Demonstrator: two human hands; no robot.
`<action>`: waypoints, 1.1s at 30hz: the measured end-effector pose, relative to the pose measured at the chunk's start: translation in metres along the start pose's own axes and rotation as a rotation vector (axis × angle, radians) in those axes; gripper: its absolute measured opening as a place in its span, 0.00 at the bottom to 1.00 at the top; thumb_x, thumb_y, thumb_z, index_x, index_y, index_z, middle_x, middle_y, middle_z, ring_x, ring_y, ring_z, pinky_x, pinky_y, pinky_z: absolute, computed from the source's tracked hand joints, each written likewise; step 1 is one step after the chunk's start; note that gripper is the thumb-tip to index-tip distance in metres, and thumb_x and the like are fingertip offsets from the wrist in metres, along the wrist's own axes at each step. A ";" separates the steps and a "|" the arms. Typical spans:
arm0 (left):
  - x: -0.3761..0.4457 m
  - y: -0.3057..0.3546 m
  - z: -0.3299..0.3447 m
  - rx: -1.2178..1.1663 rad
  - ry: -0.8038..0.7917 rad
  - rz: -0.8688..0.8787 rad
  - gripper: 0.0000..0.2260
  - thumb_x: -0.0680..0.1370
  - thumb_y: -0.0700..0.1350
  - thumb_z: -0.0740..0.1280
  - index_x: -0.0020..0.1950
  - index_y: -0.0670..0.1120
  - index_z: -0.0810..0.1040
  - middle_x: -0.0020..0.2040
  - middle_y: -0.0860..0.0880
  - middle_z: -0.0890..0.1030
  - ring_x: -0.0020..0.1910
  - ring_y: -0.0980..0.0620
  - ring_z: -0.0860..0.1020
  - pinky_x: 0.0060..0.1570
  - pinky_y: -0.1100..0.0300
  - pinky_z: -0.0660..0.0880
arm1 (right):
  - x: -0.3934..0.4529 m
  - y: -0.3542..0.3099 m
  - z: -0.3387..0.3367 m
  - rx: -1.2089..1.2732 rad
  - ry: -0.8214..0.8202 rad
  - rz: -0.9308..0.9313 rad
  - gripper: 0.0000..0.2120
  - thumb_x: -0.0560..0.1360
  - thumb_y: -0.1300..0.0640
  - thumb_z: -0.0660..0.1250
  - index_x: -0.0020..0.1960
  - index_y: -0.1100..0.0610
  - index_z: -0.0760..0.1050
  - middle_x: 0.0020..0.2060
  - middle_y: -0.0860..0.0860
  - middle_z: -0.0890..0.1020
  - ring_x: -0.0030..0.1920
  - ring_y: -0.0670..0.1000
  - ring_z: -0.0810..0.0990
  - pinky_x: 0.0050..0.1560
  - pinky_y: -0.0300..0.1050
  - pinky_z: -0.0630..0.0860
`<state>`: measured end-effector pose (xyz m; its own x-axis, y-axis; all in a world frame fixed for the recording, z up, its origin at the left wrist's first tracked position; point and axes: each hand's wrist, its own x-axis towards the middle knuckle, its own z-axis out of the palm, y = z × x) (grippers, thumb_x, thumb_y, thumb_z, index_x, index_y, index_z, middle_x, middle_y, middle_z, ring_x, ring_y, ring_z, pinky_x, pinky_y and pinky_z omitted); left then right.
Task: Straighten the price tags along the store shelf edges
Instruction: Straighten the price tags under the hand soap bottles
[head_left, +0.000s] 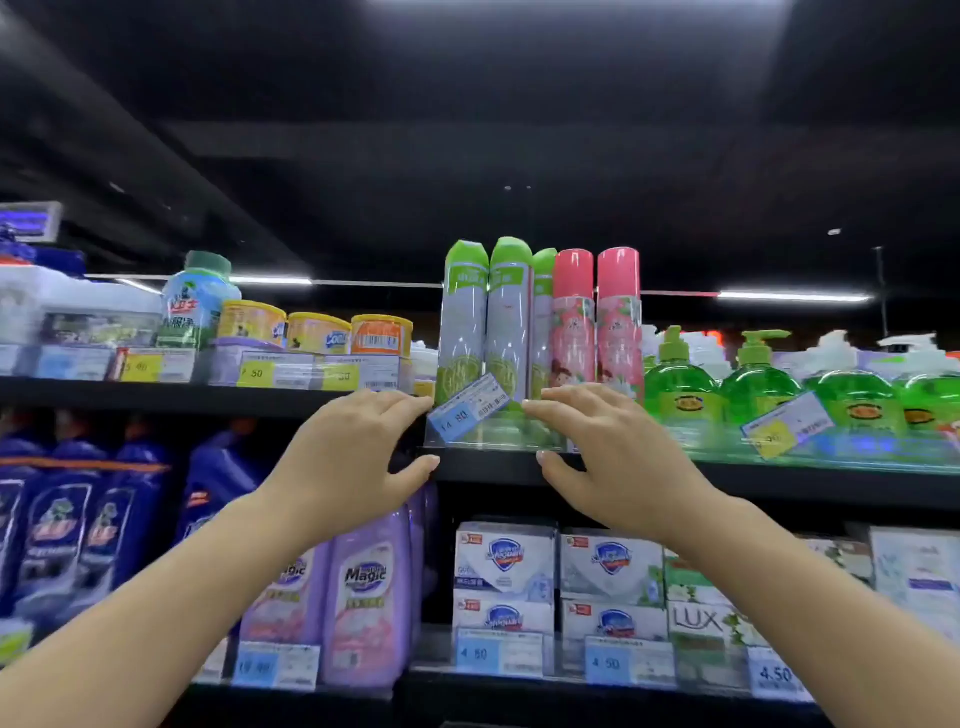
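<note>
While hands are flanking crooked tag (470, 409) at frame centre: tag's long axis tilting up to right. Left hand (358, 449) fingertips touching its lower-left end; right hand (608, 447) hovering just beside upper-right end. Both hands spread, gripping nothing.

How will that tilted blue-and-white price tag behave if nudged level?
The tilted blue-and-white paper price tag probably feels light and floppy, since it looks thin. It likely pivots easily, given its slant. The left hand fingertips sit at its corner.
</note>
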<state>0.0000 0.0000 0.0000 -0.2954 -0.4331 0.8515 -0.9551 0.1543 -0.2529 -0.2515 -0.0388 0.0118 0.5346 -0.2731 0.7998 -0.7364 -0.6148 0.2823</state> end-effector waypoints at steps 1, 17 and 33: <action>0.003 -0.004 0.002 -0.008 0.010 0.026 0.29 0.72 0.63 0.56 0.65 0.47 0.76 0.58 0.51 0.80 0.56 0.49 0.78 0.56 0.55 0.73 | 0.005 0.001 0.005 0.003 0.014 -0.006 0.23 0.72 0.50 0.60 0.66 0.53 0.73 0.61 0.52 0.77 0.63 0.55 0.72 0.64 0.52 0.67; 0.044 -0.019 0.030 0.122 0.080 0.160 0.26 0.72 0.61 0.58 0.58 0.45 0.81 0.49 0.50 0.83 0.52 0.48 0.79 0.53 0.56 0.74 | 0.070 0.010 0.028 -0.049 -0.048 -0.059 0.25 0.75 0.52 0.60 0.72 0.53 0.63 0.64 0.49 0.73 0.65 0.52 0.67 0.62 0.48 0.68; 0.044 -0.008 0.048 0.071 0.114 0.142 0.22 0.74 0.59 0.57 0.61 0.50 0.79 0.49 0.52 0.82 0.55 0.46 0.76 0.65 0.48 0.59 | 0.046 0.021 0.042 -0.103 0.049 -0.089 0.22 0.71 0.52 0.63 0.63 0.58 0.74 0.54 0.54 0.81 0.57 0.58 0.76 0.58 0.54 0.71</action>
<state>-0.0061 -0.0629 0.0172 -0.4264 -0.3078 0.8506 -0.9045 0.1414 -0.4023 -0.2251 -0.0950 0.0322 0.5808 -0.1832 0.7931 -0.7269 -0.5553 0.4040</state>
